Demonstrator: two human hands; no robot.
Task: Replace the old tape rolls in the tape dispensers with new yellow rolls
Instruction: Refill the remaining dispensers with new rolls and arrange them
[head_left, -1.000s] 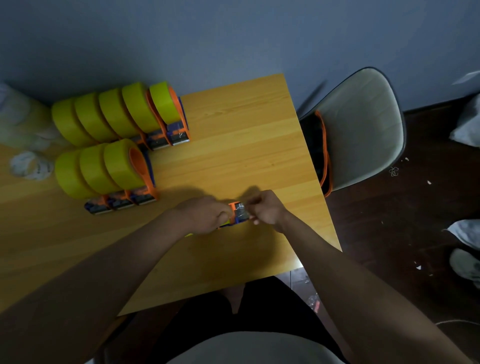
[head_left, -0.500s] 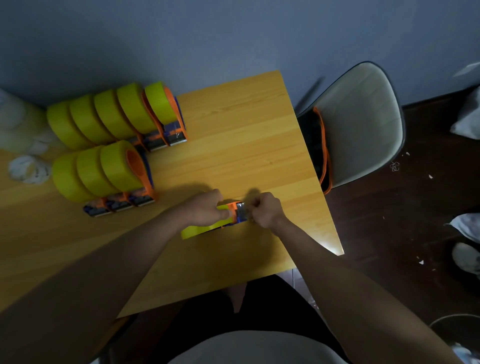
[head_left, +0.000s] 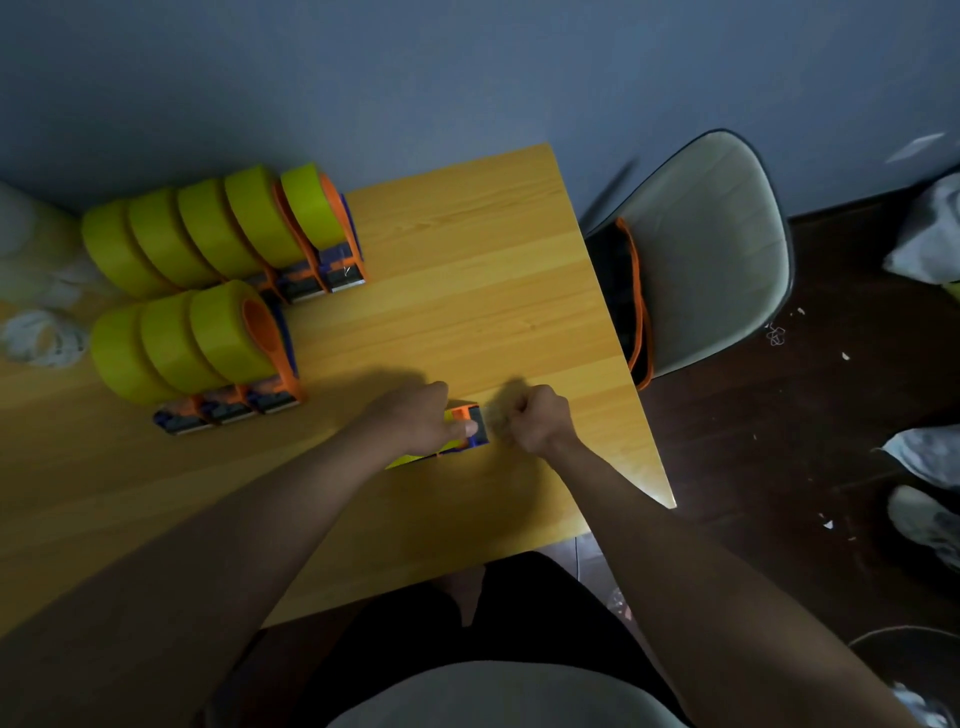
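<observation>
Near the worktop's (head_left: 467, 270) right edge, a person's left hand (head_left: 415, 423) grips a tape dispenser (head_left: 470, 428) loaded with a yellow roll (head_left: 410, 460), while the right hand (head_left: 535, 421), fingers curled tight, pinches something unclear just beside its cutter end.

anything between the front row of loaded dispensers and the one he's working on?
No. Head view shows only bare table between the front row and the dispenser under the left hand.

Bare table (head_left: 467, 270) ahead of hands — 2 dispenser rows (head_left: 223, 291) block left.
</observation>
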